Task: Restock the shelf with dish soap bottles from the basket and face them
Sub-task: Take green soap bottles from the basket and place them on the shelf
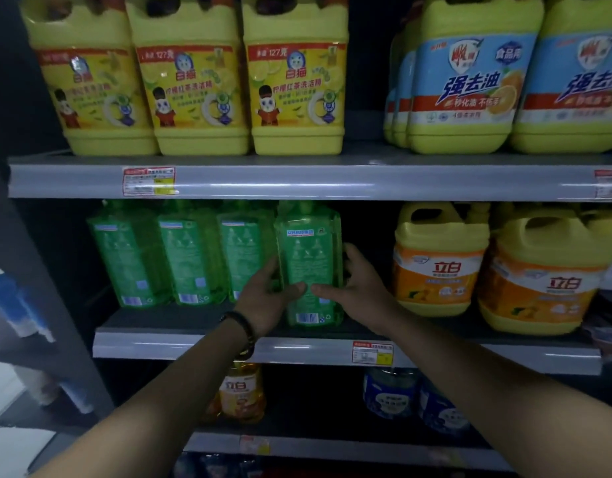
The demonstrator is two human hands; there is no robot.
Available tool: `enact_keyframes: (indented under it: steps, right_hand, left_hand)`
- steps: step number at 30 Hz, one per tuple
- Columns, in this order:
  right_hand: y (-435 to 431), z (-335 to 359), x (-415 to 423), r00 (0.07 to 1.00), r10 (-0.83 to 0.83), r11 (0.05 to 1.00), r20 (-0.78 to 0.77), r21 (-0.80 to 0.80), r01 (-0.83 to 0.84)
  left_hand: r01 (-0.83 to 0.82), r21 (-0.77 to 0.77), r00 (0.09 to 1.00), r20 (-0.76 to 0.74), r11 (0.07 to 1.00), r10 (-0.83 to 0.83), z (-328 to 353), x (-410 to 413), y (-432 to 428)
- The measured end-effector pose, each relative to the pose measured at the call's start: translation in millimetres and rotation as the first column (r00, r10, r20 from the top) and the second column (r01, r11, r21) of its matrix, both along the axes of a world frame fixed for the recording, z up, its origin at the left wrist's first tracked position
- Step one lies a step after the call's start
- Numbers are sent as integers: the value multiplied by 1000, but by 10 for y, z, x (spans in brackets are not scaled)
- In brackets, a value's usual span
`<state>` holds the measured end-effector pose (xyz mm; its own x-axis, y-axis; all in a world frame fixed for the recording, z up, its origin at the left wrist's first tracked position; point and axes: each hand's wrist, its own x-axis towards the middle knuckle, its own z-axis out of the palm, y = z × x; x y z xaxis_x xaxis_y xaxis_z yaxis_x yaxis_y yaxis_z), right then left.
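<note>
A green dish soap bottle (309,257) stands upright near the front edge of the middle shelf (180,345), its back label and barcode toward me. My left hand (266,296) grips its left side and my right hand (358,284) its right side, both thumbs on the front. Three more green bottles (190,260) stand in a row to its left, set further back, also showing their back labels. The basket is out of view.
Yellow and orange jugs (439,263) stand right of the held bottle with a dark gap between. Large yellow jugs (197,81) fill the upper shelf. Orange (242,391) and blue (390,395) bottles sit on the lower shelf. A dark upright panel (39,270) borders the left.
</note>
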<state>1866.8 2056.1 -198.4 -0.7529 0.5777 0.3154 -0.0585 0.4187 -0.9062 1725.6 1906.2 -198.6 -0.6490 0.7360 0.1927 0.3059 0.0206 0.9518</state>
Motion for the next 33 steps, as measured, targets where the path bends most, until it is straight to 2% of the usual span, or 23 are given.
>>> enact_keyframes:
  steps: [3, 5, 7, 9, 12, 18, 22, 23, 26, 27, 30, 32, 33]
  right_hand:
    - [79, -122, -106, 999, -34, 996, 31, 86, 31]
    - [111, -154, -188, 995, -87, 981, 48, 178, 77]
    - [127, -154, -276, 989, -136, 960, 53, 252, 119]
    - [122, -158, -354, 979, -187, 941, 78, 301, 155]
    - [114, -216, -359, 957, -247, 919, 150, 351, 182]
    - [-37, -282, 14, 948, -188, 936, 257, 338, 95]
    - [-224, -417, 480, 939, -279, 877, 200, 452, 164]
    - [-274, -476, 621, 941, -299, 835, 161, 522, 176]
    - [-428, -676, 1030, 943, -334, 611, 10, 764, 208]
    - [-482, -766, 1152, 945, -327, 583, 3, 788, 199]
    - [-588, -1195, 1425, 944, -302, 645, 133, 758, 100]
    - [-610, -1557, 1546, 896, -310, 718, 319, 696, 0]
    - [-603, -1749, 1594, 835, -313, 775, 453, 630, -52]
  left_hand:
    - [-150, -30, 974, -173, 988, 143, -128, -28, 79]
    - [-293, 11, 909, -307, 956, 282, -166, -15, 118]
    - [-371, 58, 855, -369, 927, 365, -196, -18, 161]
    - [-407, 73, 841, -359, 910, 405, -203, 2, 199]
    - [-415, 85, 837, -353, 906, 417, -260, 14, 210]
    - [-385, 89, 812, -440, 918, 383, -287, 92, -19]
    - [-272, 189, 779, -532, 943, 331, -369, 428, -418]
    - [-231, 191, 784, -544, 954, 299, -434, 530, -526]
    - [-85, 79, 758, -641, 993, 116, -754, 796, -810]
    - [-34, 7, 759, -651, 999, 30, -928, 847, -878]
    - [-1, -273, 789, -591, 962, -166, -1440, 999, -1047]
    - [-8, -440, 786, -558, 898, -266, -1781, 1094, -1104]
    - [-6, -506, 770, -552, 862, -319, -1899, 1156, -1135]
